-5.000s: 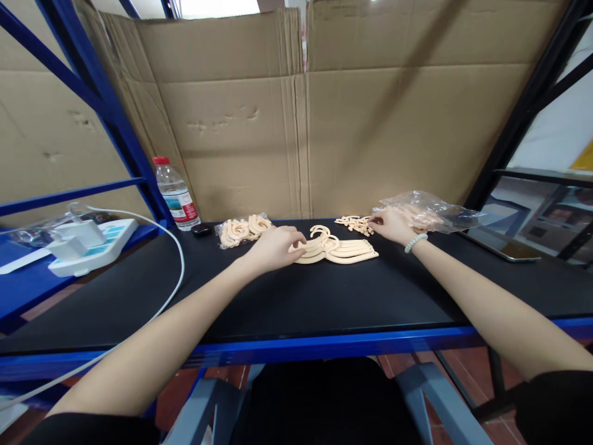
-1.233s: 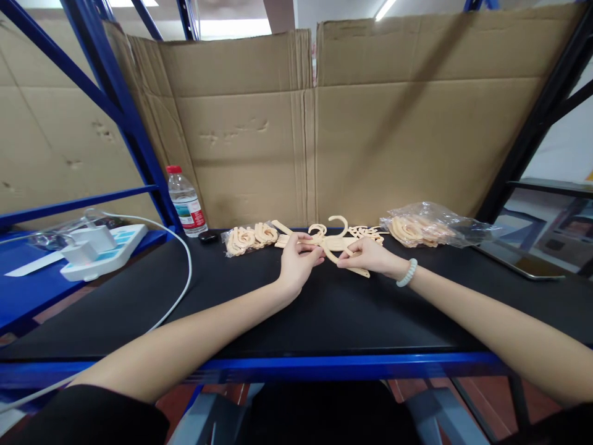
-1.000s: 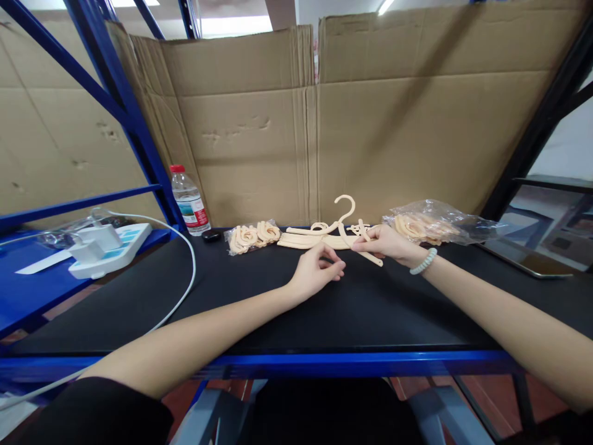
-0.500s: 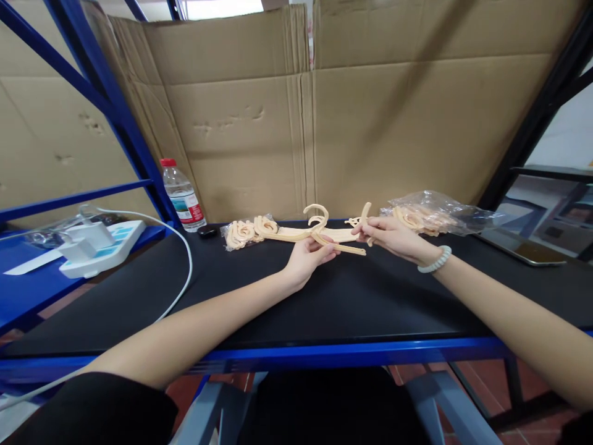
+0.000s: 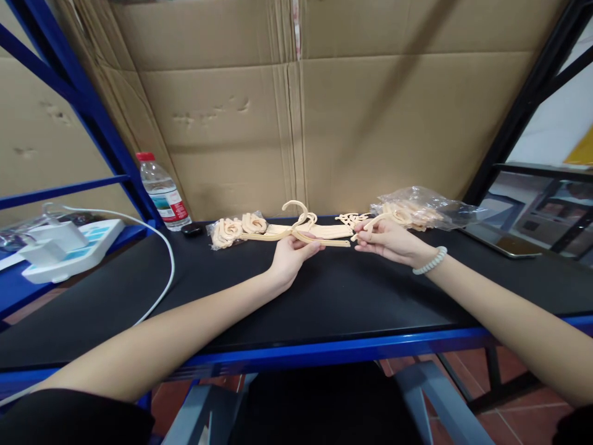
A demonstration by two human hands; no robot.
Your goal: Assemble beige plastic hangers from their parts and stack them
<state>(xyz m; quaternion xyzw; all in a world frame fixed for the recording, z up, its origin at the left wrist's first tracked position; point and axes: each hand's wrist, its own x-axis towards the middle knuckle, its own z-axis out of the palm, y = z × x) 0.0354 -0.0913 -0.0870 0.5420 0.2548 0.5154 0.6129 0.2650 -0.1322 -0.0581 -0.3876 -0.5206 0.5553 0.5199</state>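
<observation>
My left hand (image 5: pixel 288 261) is closed around the middle of a beige plastic clothes hanger (image 5: pixel 267 236), just under its upright hook. One straight arm of the hanger points right, toward my right hand (image 5: pixel 393 243). Pinched in that hand is a small curved beige hanger piece (image 5: pixel 380 220); its lower end is close to the arm's tip, with a narrow gap between them. Behind the hanger lies a row of flat beige strips (image 5: pixel 330 232), and a few small beige pieces (image 5: pixel 351 219) sit at their right end.
Beige coiled pieces in clear bags (image 5: pixel 225 232) lie at left, and another clear bag (image 5: pixel 419 207) of pieces lies at right. A water bottle (image 5: pixel 163 196), a white power strip (image 5: pixel 74 250) with a cable, and a tablet-like slab (image 5: pixel 503 241) surround the black tabletop (image 5: pixel 324 303). Cardboard stands behind.
The curved piece in my right hand has tipped from upright to slanting and is now lined up near the hanger arm's end. The whole view has shifted slightly.
</observation>
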